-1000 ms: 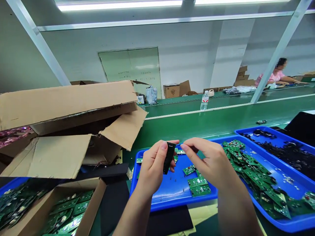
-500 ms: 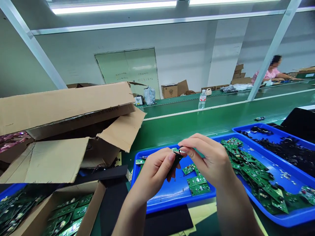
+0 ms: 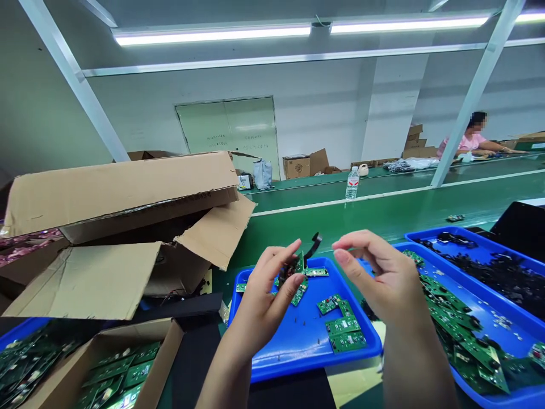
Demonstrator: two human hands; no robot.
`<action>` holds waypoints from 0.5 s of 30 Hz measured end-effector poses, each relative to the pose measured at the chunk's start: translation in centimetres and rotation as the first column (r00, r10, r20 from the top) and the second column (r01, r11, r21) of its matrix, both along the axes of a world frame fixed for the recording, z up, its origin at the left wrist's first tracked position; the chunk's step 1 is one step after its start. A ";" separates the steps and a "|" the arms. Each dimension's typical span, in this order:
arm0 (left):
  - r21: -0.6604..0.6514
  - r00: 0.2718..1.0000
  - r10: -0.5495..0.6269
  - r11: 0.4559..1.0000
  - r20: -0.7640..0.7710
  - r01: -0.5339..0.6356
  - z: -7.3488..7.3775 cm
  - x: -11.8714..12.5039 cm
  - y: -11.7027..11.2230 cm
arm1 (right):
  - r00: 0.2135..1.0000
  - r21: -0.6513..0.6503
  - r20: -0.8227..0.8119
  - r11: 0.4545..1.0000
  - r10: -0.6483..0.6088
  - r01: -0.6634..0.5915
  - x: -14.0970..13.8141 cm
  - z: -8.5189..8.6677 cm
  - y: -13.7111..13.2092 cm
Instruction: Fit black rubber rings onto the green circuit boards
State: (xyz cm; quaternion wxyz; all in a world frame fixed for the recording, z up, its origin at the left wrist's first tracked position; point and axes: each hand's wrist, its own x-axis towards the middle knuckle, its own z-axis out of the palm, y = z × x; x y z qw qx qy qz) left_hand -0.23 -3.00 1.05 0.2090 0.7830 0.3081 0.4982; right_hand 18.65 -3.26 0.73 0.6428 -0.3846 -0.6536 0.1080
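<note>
Currently, head view only. Left hand raised over a blue plastic tray, thumb and fingers pinched shut on a black flexible strip, its free end curling upward out of the grip. Small green circuit board just beside the strip at the fingertips; any join between the two hidden by the fingers. Right hand well apart from the left, fingers half-curled and open, nothing held. Change since the last frames: two-handed hold on the strip released, gap opened between the hands, strip turned up instead of hanging down. Loose green boards lying in the tray below. Further right, a second blue tray heaped with green boards, then a third blue tray of black parts. Lower left, a cardboard box of stacked boards, under an open carton. Beyond the green conveyor belt, a co-worker with both arms along the far bench.
</note>
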 end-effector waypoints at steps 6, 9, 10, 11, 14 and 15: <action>0.080 1.000 0.001 0.997 -0.023 0.001 -0.1 -0.1 0.2 | 0.974 0.037 0.160 0.985 0.159 -0.167 -0.9 0.2 -0.5; 0.105 1.000 -0.009 0.994 -0.023 0.011 0.0 -0.1 0.2 | 0.970 0.094 0.170 0.977 0.173 -0.191 -1.2 0.3 -0.4; 0.107 1.000 -0.012 0.994 -0.016 0.014 0.0 -0.1 0.2 | 0.968 0.118 0.181 0.973 0.176 -0.199 -1.2 0.3 -0.3; 0.105 1.000 -0.012 0.994 -0.007 0.013 0.0 -0.1 0.2 | 0.965 0.143 0.194 0.969 0.174 -0.203 -1.2 0.3 -0.3; 0.081 1.000 0.011 0.997 0.022 -0.012 -0.1 0.0 0.2 | 0.957 0.205 0.250 0.958 0.148 -0.201 -1.2 0.2 -0.2; 0.071 0.999 0.019 0.997 0.028 -0.021 -0.1 0.0 0.2 | 0.953 0.216 0.269 0.956 0.138 -0.199 -1.1 0.1 -0.1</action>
